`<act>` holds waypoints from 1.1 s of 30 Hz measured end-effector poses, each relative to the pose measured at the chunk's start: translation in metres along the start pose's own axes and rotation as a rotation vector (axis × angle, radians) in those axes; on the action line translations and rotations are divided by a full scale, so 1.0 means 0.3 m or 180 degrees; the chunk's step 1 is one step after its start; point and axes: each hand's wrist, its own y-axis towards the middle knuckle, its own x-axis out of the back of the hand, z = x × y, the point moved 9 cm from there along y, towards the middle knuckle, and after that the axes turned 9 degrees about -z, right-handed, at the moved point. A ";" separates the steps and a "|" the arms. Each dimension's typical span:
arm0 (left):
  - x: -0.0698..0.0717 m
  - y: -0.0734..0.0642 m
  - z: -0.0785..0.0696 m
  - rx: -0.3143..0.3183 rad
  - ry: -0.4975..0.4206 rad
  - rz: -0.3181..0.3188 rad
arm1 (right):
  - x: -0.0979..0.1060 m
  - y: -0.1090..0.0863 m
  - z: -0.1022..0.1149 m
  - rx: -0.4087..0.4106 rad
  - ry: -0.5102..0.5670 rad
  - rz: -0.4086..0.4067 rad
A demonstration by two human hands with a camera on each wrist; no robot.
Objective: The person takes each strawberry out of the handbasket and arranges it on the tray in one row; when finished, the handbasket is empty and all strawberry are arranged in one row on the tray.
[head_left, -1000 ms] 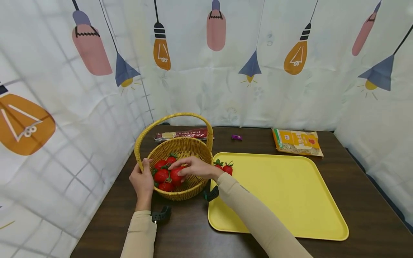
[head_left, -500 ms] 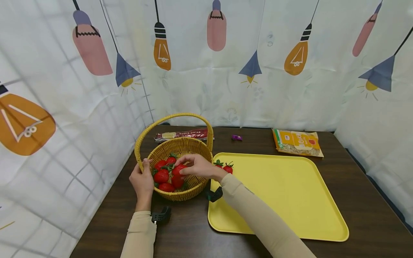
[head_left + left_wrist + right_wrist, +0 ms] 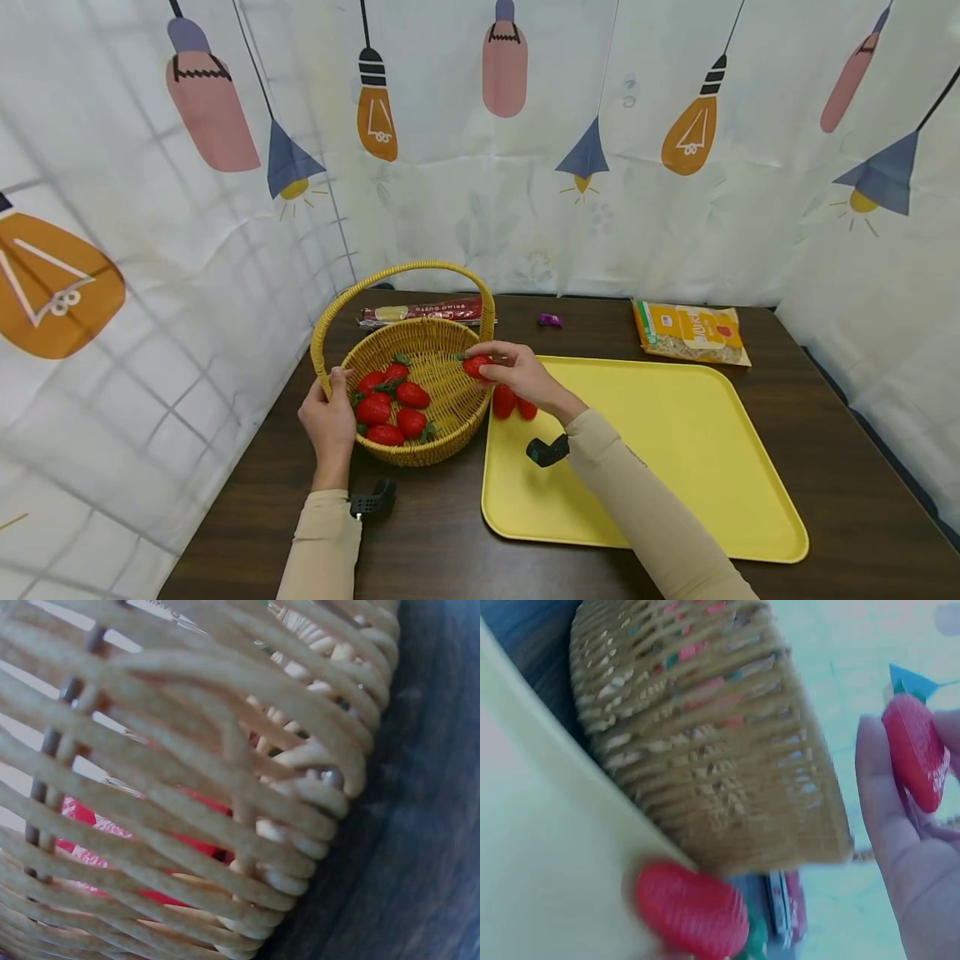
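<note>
At the left of the table stands a yellow wicker basket (image 3: 450, 367) with a tall hoop handle and several red strawberries (image 3: 372, 409) inside. My left hand (image 3: 331, 421) grips the basket's left rim by the foot of the handle. Above the right rim, my right hand (image 3: 527, 382) pinches a strawberry (image 3: 477, 366) between thumb and fingers; the right wrist view shows this strawberry (image 3: 915, 750) with its leaves up. Two more strawberries (image 3: 504, 402) lie on the left end of a yellow tray (image 3: 637, 450), partly under the right hand. Basket weave (image 3: 187, 750) fills most of the left wrist view.
Behind the basket lies a long dark-red packet (image 3: 442, 310). A small purple wrapped piece (image 3: 550, 320) and an orange-yellow bag (image 3: 692, 332) lie along the back of the dark table (image 3: 420, 542). Printed curtains hang at the back and sides.
My right hand has lifted a strawberry out of the basket's contents and moved right and up with it to the rim by the tray. The left hand has stayed on the basket.
</note>
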 end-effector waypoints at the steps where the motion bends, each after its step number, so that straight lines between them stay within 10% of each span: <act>1: -0.001 0.000 0.001 0.0001 0.0003 -0.0002 | 0.023 -0.006 -0.007 -0.0008 -0.0019 -0.0092; 33: -0.006 -0.001 -0.001 0.0031 0.0049 -0.0007 | 0.420 -0.218 -0.272 -0.0718 -0.0688 -0.1448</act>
